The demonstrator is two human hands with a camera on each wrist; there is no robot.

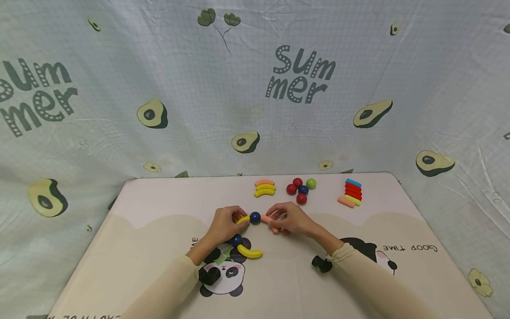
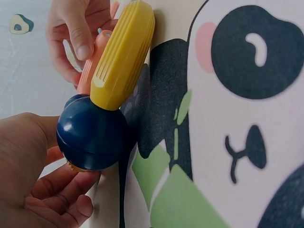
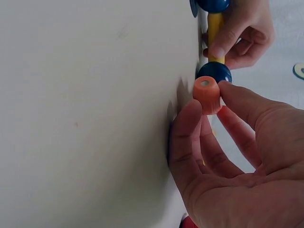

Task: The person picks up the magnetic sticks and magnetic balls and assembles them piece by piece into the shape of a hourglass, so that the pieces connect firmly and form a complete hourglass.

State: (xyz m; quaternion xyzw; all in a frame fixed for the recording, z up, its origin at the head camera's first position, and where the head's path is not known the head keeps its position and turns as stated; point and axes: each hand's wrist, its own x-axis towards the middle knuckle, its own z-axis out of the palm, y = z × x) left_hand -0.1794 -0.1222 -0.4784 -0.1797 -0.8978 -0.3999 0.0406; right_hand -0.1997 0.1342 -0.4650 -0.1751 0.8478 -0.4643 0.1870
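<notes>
In the head view, my left hand (image 1: 223, 225) grips a yellow stick (image 1: 243, 219) near the middle of the table. A dark blue ball (image 1: 255, 217) joins that stick's right end. My right hand (image 1: 294, 218) pinches an orange curved stick (image 1: 266, 218), which meets the ball's other side. Its grey-centred end faces the right wrist view, where the orange stick (image 3: 207, 99) sits between thumb and fingers. Below the left hand, a second blue ball (image 1: 236, 240) bears a yellow curved stick (image 1: 249, 253). The left wrist view shows this blue ball (image 2: 91, 134) close beside the left fingers.
At the back lie curved sticks (image 1: 265, 187) in yellow and orange, several red, blue and green balls (image 1: 297, 182), and a stack of coloured straight sticks (image 1: 353, 190). A printed cloth (image 1: 303, 283) covers the table; a patterned curtain (image 1: 191, 110) hangs behind it.
</notes>
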